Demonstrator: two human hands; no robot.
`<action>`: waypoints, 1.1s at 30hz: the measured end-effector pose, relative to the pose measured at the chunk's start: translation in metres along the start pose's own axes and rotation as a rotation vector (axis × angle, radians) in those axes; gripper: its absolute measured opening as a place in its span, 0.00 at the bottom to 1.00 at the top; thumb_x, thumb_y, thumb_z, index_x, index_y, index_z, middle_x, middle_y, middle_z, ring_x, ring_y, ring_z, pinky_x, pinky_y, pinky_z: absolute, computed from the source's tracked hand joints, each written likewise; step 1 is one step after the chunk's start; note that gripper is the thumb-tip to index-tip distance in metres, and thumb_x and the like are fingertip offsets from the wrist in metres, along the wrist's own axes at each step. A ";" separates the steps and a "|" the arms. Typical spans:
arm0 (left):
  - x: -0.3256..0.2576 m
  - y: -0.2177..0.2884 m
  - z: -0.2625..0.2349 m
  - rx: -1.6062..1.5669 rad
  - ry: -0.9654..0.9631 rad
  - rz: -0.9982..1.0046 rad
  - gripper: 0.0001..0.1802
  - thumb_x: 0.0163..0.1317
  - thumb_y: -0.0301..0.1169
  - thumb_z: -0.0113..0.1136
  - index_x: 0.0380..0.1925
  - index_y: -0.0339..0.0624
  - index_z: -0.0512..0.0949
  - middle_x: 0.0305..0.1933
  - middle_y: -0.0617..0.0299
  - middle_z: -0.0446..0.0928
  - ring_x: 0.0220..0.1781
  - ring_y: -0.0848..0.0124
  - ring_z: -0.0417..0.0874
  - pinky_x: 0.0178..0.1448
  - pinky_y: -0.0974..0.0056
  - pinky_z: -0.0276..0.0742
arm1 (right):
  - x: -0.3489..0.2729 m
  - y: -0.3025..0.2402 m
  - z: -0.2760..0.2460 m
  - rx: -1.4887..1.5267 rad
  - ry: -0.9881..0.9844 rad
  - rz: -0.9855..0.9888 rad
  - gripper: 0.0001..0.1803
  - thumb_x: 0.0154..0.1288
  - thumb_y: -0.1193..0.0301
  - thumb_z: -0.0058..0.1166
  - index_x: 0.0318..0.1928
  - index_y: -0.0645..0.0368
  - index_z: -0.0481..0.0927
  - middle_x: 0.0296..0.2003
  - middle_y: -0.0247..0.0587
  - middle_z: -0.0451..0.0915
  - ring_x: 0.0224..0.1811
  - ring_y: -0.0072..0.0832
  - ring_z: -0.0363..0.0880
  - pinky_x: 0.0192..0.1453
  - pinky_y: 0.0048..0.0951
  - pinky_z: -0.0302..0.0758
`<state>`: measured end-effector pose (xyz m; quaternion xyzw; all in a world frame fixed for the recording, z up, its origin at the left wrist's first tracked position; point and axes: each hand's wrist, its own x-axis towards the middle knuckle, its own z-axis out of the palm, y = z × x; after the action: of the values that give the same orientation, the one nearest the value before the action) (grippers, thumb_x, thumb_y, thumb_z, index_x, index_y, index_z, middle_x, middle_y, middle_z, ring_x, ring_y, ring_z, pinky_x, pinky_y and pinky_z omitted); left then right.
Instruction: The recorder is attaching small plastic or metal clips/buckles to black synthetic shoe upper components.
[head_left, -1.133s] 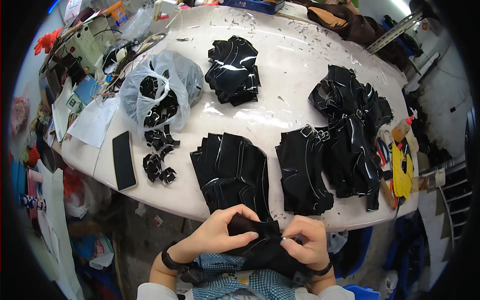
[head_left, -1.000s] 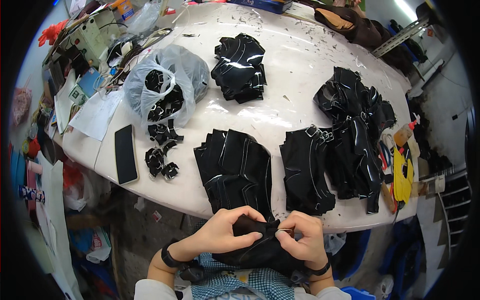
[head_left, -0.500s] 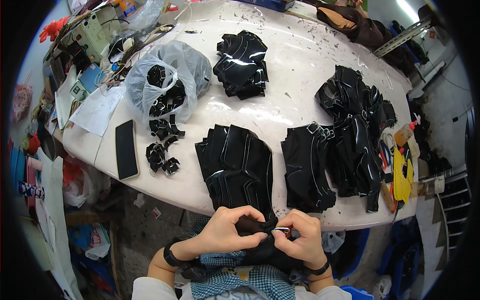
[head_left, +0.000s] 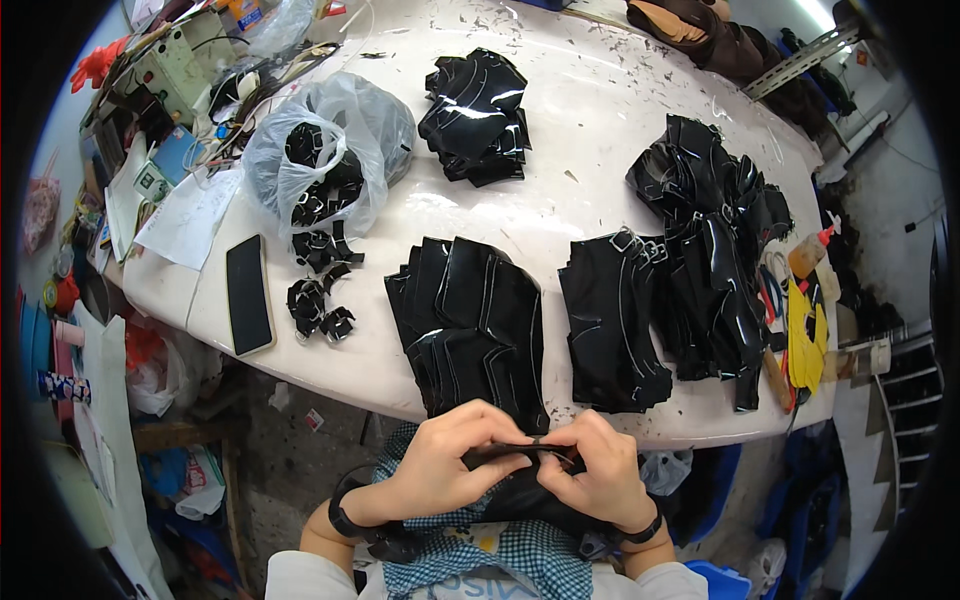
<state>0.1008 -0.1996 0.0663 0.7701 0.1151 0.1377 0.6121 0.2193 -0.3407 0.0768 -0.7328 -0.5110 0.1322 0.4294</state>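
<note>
My left hand (head_left: 448, 462) pinches the edge of a black leather piece (head_left: 508, 452) between thumb and fingers, just off the table's near edge. At the same edge my right hand (head_left: 600, 474) has its thumb and fingertips closed on the piece, close beside the left fingertips. The rest of the piece hangs dark over my lap, partly hidden by my hands. Just beyond my hands lies a fanned stack of glossy black leather pieces (head_left: 470, 325). To its right is another black stack (head_left: 612, 330) with metal buckles (head_left: 640, 246) at its top edge.
Small black buckle straps (head_left: 312, 305) lie by a translucent plastic bag (head_left: 385, 130) of more straps. A phone (head_left: 250, 300) rests at left. More black pieces are piled at the far middle (head_left: 475, 115) and right (head_left: 705, 250). Yellow-handled tools (head_left: 806, 340) sit at the right edge.
My right hand has shifted slightly left and up, closer to the left. The metallic glint seen earlier at its fingertips is gone from sight. The view has tilted slightly.
</note>
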 end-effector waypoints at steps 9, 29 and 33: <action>-0.017 0.009 0.017 0.414 0.123 0.400 0.17 0.33 0.21 0.64 0.29 0.38 0.79 0.18 0.65 0.72 0.18 0.71 0.72 0.23 0.69 0.64 | -0.011 0.013 0.021 0.071 0.125 -0.067 0.14 0.43 0.82 0.58 0.34 0.63 0.71 0.22 0.40 0.69 0.19 0.26 0.71 0.20 0.23 0.69; -0.010 -0.006 0.005 -0.347 0.067 -0.007 0.09 0.58 0.27 0.56 0.37 0.34 0.78 0.30 0.55 0.76 0.25 0.74 0.77 0.29 0.73 0.73 | -0.021 0.011 0.023 0.278 0.111 0.046 0.15 0.47 0.80 0.59 0.35 0.63 0.69 0.24 0.40 0.72 0.21 0.24 0.74 0.24 0.19 0.72; -0.001 -0.004 0.004 -0.035 -0.030 0.148 0.06 0.48 0.21 0.63 0.28 0.34 0.79 0.28 0.57 0.77 0.26 0.73 0.78 0.29 0.72 0.73 | -0.028 0.013 0.024 0.362 0.084 0.090 0.14 0.47 0.81 0.58 0.36 0.64 0.69 0.27 0.42 0.73 0.23 0.23 0.76 0.28 0.19 0.74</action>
<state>0.1014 -0.2020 0.0612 0.7677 0.0461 0.1733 0.6152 0.2002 -0.3540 0.0460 -0.6703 -0.4273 0.2105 0.5690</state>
